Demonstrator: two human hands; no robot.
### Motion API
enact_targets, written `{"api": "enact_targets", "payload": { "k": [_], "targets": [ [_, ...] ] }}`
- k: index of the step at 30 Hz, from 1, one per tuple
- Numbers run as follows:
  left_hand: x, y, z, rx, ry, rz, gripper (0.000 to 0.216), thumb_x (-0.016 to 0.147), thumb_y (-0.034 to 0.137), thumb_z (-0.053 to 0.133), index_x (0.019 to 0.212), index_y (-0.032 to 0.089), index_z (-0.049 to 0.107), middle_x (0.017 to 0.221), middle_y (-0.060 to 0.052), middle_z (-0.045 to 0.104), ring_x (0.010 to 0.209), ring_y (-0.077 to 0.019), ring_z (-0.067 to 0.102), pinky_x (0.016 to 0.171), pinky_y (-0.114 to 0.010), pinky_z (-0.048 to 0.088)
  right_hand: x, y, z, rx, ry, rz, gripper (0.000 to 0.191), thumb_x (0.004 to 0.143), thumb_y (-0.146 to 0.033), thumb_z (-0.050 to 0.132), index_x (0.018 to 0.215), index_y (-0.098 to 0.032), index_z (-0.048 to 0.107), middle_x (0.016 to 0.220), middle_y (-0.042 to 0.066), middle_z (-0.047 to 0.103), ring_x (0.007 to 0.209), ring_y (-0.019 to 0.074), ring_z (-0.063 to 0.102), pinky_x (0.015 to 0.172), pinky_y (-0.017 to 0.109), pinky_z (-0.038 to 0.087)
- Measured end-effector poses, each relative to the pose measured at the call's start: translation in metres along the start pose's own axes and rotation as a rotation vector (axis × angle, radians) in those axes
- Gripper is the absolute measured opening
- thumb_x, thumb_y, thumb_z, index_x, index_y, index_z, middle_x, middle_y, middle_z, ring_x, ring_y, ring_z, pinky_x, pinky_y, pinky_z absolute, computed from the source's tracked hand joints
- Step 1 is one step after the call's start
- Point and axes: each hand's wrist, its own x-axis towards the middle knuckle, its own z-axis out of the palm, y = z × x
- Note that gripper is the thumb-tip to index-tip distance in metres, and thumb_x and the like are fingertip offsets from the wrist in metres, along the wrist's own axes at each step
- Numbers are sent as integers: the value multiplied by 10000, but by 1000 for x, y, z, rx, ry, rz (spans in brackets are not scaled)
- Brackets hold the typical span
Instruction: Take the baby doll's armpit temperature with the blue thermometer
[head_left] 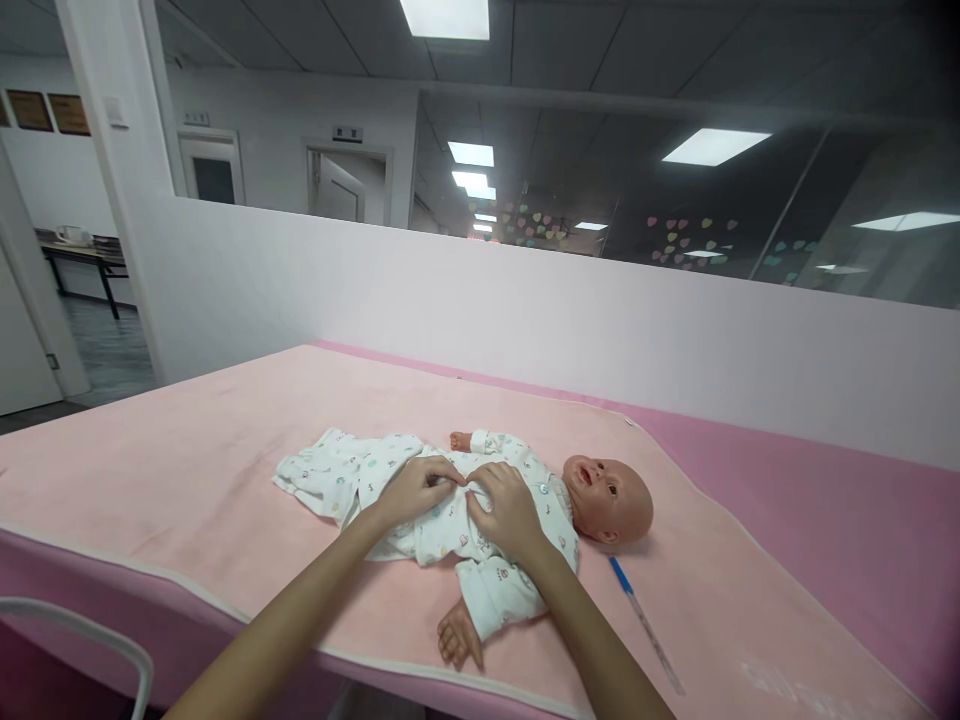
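A baby doll [611, 500] lies on its back across the bed, head to the right, dressed in a white printed top [442, 535] and matching trousers [330, 475]. My left hand [420, 490] pinches the front of the top at the doll's belly. Close beside it, my right hand [506, 508] has its thumb and fingers drawn together on the same cloth. The fingertips of both hands nearly meet, and whatever small fastening may be between them is hidden. A round snap [544, 489] shows on the chest. One doll hand [460, 635] sticks out of the near sleeve.
A thin clear stick with a blue end [646, 625] lies right of the doll. The pink pad [187, 450] covers the bed, backed by a low white wall [600, 330] with glass above. A white metal rail [82, 620] curves at the lower left.
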Motion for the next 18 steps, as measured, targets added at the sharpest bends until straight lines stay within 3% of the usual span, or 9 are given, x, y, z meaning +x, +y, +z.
{"api": "enact_targets", "payload": {
  "k": [7, 12, 15, 18],
  "targets": [
    [0, -2, 0, 4, -22, 32, 219, 758, 232, 487, 837, 208, 690, 895, -26, 630, 786, -144, 565, 678, -224, 424, -2, 1, 1, -9, -6, 14, 95, 765, -170, 492, 824, -208, 556, 817, 20, 577, 812, 179, 492, 768, 324, 368],
    [0, 4, 0, 73, -16, 43, 200, 757, 249, 495, 840, 209, 671, 874, -22, 635, 815, -155, 562, 738, -241, 419, 2, -4, -3, -26, 43, 7, 107, 791, -166, 459, 789, -204, 559, 790, 22, 590, 785, 178, 509, 756, 321, 389],
    [0, 7, 1, 111, -13, 28, 195, 757, 260, 485, 845, 204, 650, 881, -23, 638, 829, -162, 560, 752, -251, 424, -5, -8, -23, -58, 182, -23, 193, 803, -126, 391, 769, -197, 568, 731, 21, 593, 743, 169, 529, 773, 334, 405],
    [0, 7, 2, 128, -9, 18, 192, 768, 252, 465, 845, 209, 636, 903, -18, 638, 853, -162, 561, 764, -252, 429, -47, -7, -53, -129, 461, 40, 169, 797, -170, 419, 802, -196, 586, 748, 41, 622, 761, 186, 568, 786, 363, 429]
  ]
}}
